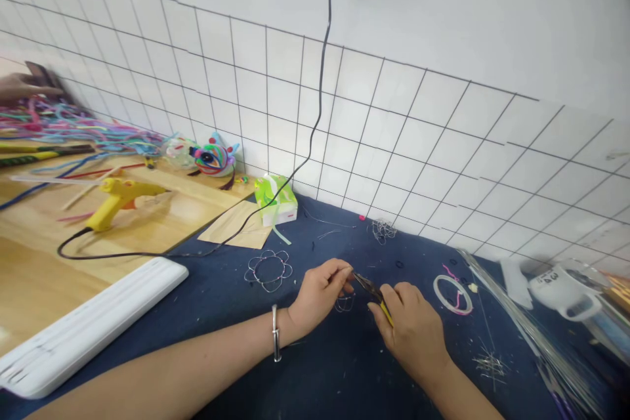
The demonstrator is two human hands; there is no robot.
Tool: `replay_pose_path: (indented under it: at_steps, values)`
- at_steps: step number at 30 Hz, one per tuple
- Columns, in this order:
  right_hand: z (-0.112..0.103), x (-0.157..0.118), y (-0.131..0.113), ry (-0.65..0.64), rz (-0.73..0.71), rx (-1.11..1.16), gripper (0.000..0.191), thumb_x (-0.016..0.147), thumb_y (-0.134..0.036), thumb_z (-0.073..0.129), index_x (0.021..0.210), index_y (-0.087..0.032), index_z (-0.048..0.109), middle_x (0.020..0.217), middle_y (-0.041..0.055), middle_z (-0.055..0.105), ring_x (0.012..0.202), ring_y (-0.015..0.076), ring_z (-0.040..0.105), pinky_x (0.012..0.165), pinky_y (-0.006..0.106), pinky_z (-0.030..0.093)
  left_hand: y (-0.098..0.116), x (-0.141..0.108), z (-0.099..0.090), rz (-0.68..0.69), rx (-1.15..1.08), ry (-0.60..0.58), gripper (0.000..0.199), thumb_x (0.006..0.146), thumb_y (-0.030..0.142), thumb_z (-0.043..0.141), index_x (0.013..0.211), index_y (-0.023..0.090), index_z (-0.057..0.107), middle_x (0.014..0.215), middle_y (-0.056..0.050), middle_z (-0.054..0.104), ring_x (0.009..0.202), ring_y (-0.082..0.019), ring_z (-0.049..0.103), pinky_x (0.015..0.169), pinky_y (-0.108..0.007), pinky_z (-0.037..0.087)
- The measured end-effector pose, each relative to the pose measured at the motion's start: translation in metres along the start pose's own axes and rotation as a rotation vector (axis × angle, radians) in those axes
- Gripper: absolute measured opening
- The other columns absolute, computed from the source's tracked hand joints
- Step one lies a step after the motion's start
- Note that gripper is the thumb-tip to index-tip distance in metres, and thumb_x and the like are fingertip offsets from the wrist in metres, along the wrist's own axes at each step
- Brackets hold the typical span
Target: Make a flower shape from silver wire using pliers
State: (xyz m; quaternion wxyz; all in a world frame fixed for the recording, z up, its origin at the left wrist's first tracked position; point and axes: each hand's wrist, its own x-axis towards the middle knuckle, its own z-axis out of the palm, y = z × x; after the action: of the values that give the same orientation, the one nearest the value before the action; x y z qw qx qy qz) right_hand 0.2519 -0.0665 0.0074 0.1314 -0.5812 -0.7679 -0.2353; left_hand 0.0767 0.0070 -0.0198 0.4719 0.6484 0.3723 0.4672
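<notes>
My left hand point(319, 292) is closed in a pinch on thin wire point(346, 302), whose loops hang just below the fingertips. In my right hand point(413, 325) is a pair of pliers point(371, 289) with yellow handles, the fingers wrapped round them. The plier jaws point left and meet the wire at my left fingertips; whether they are clamped on it is too small to tell. To the left of my hands, a flower-shaped wire ring point(268, 271) lies flat on the dark blue cloth point(315, 377).
A yellow glue gun point(121, 200) rests on the wooden board, its black cord point(147, 254) crossing to the wall socket. A white power strip point(93, 328), tissue pack point(276, 200), tape roll point(453, 294), long wires point(522, 315) and white mug point(566, 292) surround the work area. Another person's hand point(22, 86) is far left.
</notes>
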Motion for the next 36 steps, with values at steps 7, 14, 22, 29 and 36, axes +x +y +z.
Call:
replay_pose_path:
  at_steps: [7,14,22,29,36]
  values:
    - [-0.001,0.001,-0.002,0.009,-0.003,-0.035,0.026,0.086,-0.037,0.043,0.099,-0.018,0.056,0.075,0.0065,0.049,0.073,0.0184,0.047,0.060,0.028,0.033,0.002,-0.001,0.002,-0.050,-0.013,0.005,0.023,0.084,0.037,0.044,0.081,0.018,0.057,0.067,0.000,0.063,0.058,-0.013,0.060,0.053,-0.022,0.048]
    - [-0.002,0.003,-0.002,-0.002,0.001,-0.021,0.026,0.086,-0.038,0.043,0.096,-0.019,0.057,0.075,0.0061,0.048,0.072,0.0182,0.046,0.060,0.028,0.032,0.000,0.001,0.002,-0.034,-0.026,0.012,0.022,0.083,0.037,0.045,0.080,0.019,0.058,0.066,0.000,0.062,0.058,-0.013,0.061,0.054,-0.022,0.049]
    - [-0.003,0.003,-0.004,-0.040,0.026,-0.024,0.026,0.086,-0.038,0.041,0.098,-0.019,0.056,0.077,0.0064,0.048,0.074,0.0190,0.046,0.060,0.028,0.032,0.000,0.000,0.004,-0.031,-0.006,0.018,0.022,0.083,0.037,0.046,0.081,0.019,0.058,0.066,0.000,0.062,0.059,-0.013,0.061,0.055,-0.023,0.049]
    - [0.001,0.002,-0.004,0.004,0.022,-0.046,0.024,0.086,-0.036,0.043,0.096,-0.019,0.057,0.075,0.0054,0.048,0.071,0.0175,0.046,0.057,0.027,0.031,-0.003,0.000,0.006,-0.029,-0.041,0.018,0.022,0.083,0.036,0.045,0.083,0.019,0.058,0.069,-0.001,0.063,0.063,-0.014,0.063,0.056,-0.023,0.050]
    - [0.013,0.001,-0.005,0.019,0.035,-0.063,0.025,0.086,-0.037,0.042,0.097,-0.020,0.057,0.074,0.0057,0.049,0.071,0.0177,0.046,0.058,0.027,0.031,-0.002,0.002,0.009,-0.100,-0.137,0.039,0.023,0.083,0.038,0.045,0.081,0.017,0.055,0.071,-0.001,0.063,0.064,-0.014,0.063,0.055,-0.023,0.051]
